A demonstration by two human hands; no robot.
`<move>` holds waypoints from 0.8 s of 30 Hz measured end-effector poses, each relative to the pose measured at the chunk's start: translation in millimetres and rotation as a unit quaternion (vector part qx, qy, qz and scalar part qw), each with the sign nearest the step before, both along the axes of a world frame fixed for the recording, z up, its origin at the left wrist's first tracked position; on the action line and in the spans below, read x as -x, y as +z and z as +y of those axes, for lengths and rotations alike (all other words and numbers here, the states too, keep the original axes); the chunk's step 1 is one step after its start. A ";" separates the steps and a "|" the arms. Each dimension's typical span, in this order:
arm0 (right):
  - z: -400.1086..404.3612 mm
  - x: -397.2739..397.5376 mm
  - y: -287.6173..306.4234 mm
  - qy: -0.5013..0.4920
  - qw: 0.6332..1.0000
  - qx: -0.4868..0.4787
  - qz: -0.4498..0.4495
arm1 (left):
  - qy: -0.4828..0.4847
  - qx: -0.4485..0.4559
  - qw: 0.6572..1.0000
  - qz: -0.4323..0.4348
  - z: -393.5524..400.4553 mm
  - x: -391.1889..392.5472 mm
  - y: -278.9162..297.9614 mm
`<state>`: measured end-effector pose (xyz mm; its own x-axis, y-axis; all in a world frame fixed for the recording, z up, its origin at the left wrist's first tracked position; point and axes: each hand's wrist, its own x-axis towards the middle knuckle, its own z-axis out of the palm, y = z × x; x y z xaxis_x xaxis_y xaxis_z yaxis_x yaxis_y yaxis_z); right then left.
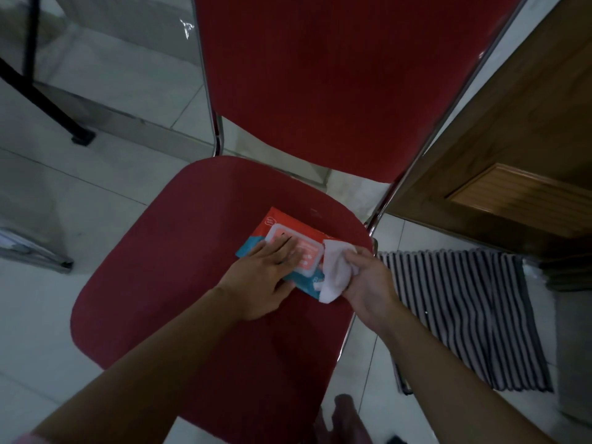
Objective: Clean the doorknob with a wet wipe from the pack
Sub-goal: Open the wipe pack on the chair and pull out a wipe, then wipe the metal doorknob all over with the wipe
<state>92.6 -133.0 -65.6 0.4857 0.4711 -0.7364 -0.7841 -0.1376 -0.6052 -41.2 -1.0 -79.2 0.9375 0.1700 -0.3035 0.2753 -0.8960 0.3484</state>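
red chair (pixel 179 283), orange-and-teal wipe pack (pixel 256 241), white wipe (pixel 334 274), black-and-white striped mat (pixel 464 315).

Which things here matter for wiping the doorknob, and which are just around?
Job: wet wipe in the right hand; wipe pack under the left hand. Doorknob not in view.
Around: red chair, striped mat, wooden door.

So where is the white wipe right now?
In the head view the wet wipe is bunched in the right hand, just right of the pack on the red chair seat.
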 end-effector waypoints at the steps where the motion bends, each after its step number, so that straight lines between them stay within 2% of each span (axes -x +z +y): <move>1: -3.3 -3.2 5.0 -0.006 1.000 -0.007 0.000 | 0.008 0.011 1.000 0.014 0.8 -5.7 8.0; 3: -11.1 -10.1 18.9 -0.010 1.000 -0.022 -0.008 | 0.050 0.029 0.998 0.021 -2.6 -20.1 28.3; 5: -21.8 -17.8 40.1 -0.007 0.999 -0.035 -0.028 | 0.159 0.127 0.978 -0.038 -15.1 -36.7 51.1; 7: -32.8 -25.5 62.3 -0.005 0.998 -0.035 -0.056 | 0.275 0.307 0.908 -0.070 -32.9 -54.2 75.8; 8: -40.6 -31.8 78.6 -0.009 0.997 -0.036 -0.069 | 0.296 0.383 0.871 -0.085 -42.5 -66.7 92.0; 9: -49.0 -38.7 93.3 -0.015 0.996 -0.036 -0.086 | 0.295 0.431 0.848 -0.092 -51.2 -78.3 107.1; 10: -60.0 -48.5 114.6 -0.020 0.993 -0.035 -0.112 | 0.271 0.456 0.843 -0.092 -61.1 -93.3 127.2; 15: -115.0 -95.6 213.8 -0.042 0.970 -0.075 -0.229 | 0.122 0.409 0.898 -0.109 -103.9 -157.4 221.5; 19: -159.4 -128.4 277.9 -0.055 0.950 -0.063 -0.302 | 0.070 0.395 0.905 -0.141 -135.7 -196.4 287.4; 24: -232.7 -165.3 368.4 -0.095 0.902 -0.064 -0.415 | -0.029 0.368 0.920 -0.135 -203.5 -242.0 390.2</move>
